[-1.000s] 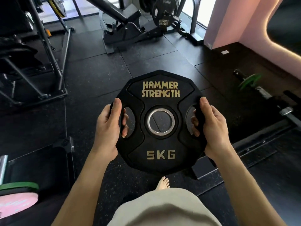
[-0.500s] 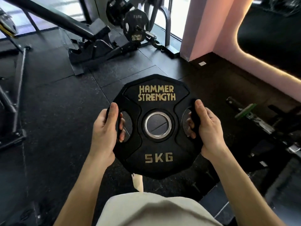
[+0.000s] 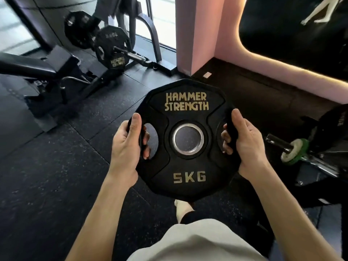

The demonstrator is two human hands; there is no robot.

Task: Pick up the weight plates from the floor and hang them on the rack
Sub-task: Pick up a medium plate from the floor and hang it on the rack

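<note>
Carry step: plate (image 3: 185, 140) off floor, held flat-on w/ both hands, left hand (image 3: 127, 146) & right hand (image 3: 244, 146) fingers curled thru its side slots; next, I'd say, line bore w/ peg (image 3: 130, 54) up-left of plate.

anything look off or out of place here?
Nothing stands out. The 5 kg plate is held level, lettering upright, with the left hand and right hand each gripping a side handle. Other plates hang on a machine peg at upper left.

weight plate (image 3: 188, 166) (black), "HAMMER STRENGTH", "5KG"
</note>
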